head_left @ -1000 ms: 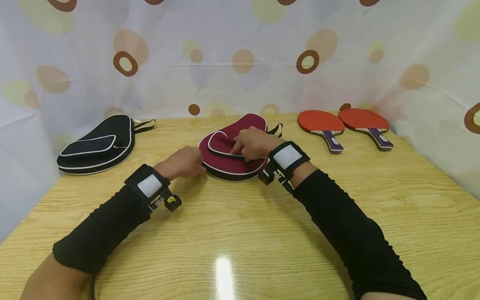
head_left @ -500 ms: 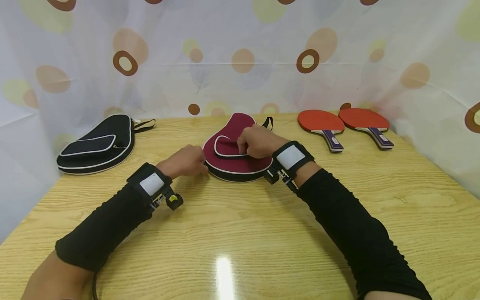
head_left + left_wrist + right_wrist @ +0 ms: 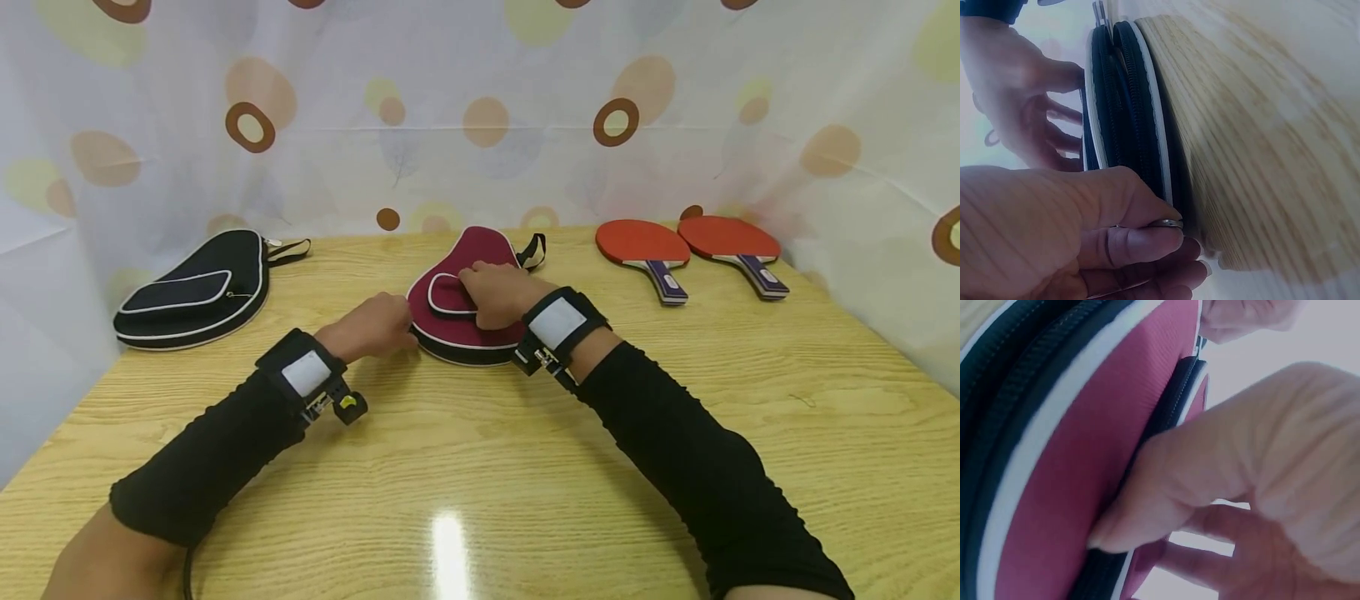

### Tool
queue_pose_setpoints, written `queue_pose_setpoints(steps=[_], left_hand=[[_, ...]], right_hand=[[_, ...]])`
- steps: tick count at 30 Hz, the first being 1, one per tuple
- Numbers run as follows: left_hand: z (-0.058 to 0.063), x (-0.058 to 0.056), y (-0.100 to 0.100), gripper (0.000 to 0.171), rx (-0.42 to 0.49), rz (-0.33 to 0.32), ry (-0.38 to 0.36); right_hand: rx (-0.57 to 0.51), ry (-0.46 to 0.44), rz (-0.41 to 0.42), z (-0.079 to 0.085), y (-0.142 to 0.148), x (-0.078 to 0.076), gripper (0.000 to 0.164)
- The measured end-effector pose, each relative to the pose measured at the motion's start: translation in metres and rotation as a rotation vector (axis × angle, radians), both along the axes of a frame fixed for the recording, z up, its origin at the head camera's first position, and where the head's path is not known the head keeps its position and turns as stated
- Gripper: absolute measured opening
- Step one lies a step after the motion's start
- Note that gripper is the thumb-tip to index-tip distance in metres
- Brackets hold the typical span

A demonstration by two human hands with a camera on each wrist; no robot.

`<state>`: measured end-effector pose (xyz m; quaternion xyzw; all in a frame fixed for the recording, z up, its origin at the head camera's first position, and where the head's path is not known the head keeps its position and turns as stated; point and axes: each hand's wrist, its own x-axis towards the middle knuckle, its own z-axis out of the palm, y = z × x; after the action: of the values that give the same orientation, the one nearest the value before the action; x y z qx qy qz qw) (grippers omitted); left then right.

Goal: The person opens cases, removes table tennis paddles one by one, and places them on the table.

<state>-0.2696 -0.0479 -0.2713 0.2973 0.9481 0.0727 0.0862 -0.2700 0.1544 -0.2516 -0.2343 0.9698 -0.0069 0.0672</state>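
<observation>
Two paddles (image 3: pixel 641 242), labels (image 3: pixel 671 282) unreadable, lie at two o'clock; left hand (image 3: pixel 375 325) pinches case (image 3: pixel 463 332) zip pull (image 3: pixel 1169 223), right hand (image 3: pixel 501 296) presses pocket (image 3: pixel 451 295).

Both hands (image 3: pixel 373 325) (image 3: pixel 498 293) at a maroon paddle-shaped case (image 3: pixel 459 332).

The maroon case (image 3: pixel 483 244) looks like matt, finely ribbed cloth with a shiny metal zipper pull (image 3: pixel 1167 223), the table (image 3: pixel 390 467) smooth, glossy grained wood, the paddles (image 3: pixel 637 241) matt on their faces, and the sleeves (image 3: pixel 221 454) dull, wrinkled cloth.
</observation>
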Motion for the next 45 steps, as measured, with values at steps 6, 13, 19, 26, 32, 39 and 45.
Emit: queue_pose_setpoints(steps=[6, 13, 19, 26, 32, 39, 45], left_hand=[[0.003, -0.001, 0.0, 0.021, 0.012, -0.004, -0.017], [0.008, 0.002, 0.001, 0.011, 0.029, -0.013, -0.047], [0.003, -0.001, 0.0, 0.016, 0.012, 0.017, -0.068], [0.002, -0.003, -0.001, 0.02, 0.015, 0.012, -0.058], [0.002, -0.004, 0.0, 0.02, 0.014, -0.009, -0.046], [0.002, -0.004, 0.003, 0.022, 0.016, -0.018, -0.049], [0.002, 0.001, 0.006, 0.027, 0.009, -0.072, -0.04]], right_hand=[[0.0, 0.064, -0.019, 0.0, -0.002, -0.001, 0.05], [-0.046, 0.092, 0.052, 0.003, 0.008, -0.004, 0.031], [-0.071, 0.093, 0.07, 0.004, 0.012, -0.006, 0.029], [-0.104, 0.054, 0.079, 0.006, 0.018, -0.008, 0.034], [-0.121, 0.042, 0.092, 0.009, 0.023, -0.011, 0.034], [-0.153, 0.011, 0.093, 0.01, 0.034, -0.015, 0.038], [-0.185, -0.023, 0.084, 0.008, 0.041, -0.017, 0.038]])
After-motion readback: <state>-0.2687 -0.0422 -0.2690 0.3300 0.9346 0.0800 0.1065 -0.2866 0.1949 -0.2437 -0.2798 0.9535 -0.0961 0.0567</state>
